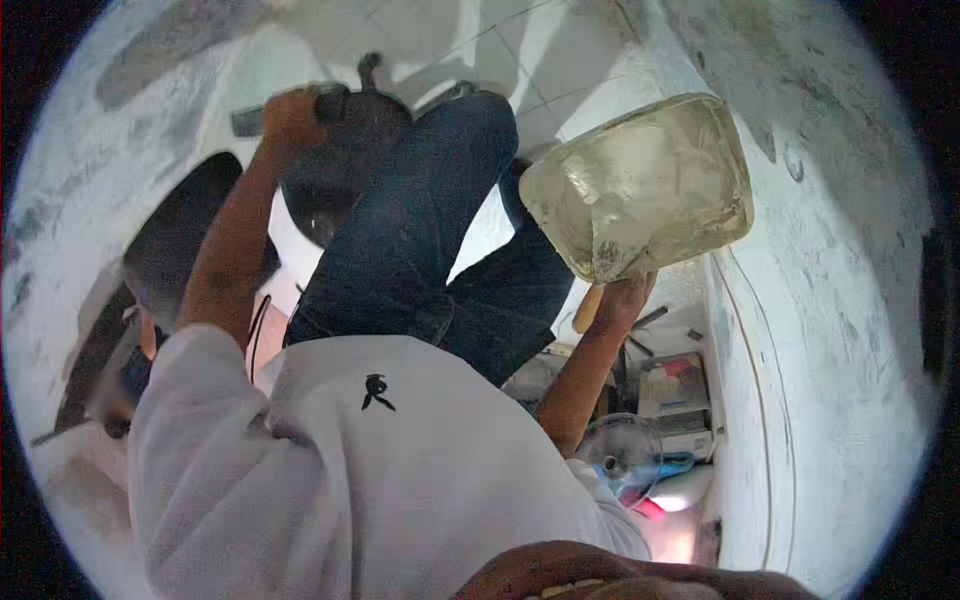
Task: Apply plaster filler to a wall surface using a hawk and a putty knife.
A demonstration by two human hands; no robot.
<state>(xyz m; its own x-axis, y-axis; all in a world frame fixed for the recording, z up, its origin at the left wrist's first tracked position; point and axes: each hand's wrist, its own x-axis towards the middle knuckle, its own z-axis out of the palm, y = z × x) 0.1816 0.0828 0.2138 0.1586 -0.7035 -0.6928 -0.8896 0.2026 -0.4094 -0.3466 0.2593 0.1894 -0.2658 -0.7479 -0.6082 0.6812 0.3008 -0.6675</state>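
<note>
My left hand (295, 118) is closed on a dark, flat bar (250, 121) at the upper left, next to a dark rounded object (345, 145) beside my bent knee. At the right, my right hand (623, 298) grips the underside of a square, pale plastic container (670, 185) smeared with whitish paste. A wooden tool handle (588, 308) shows by that hand; whether my fingers also hold it is unclear. My jeans-clad legs (400, 250) are bent between the two hands.
Mottled white walls (850, 300) curve along both sides, with a tiled surface (500, 45) at the top. A black object (180, 230) is left of my arm. Lower right are stacked boxes (670, 385), a clear round lid-like item (612, 462), a blue item and several dark tools.
</note>
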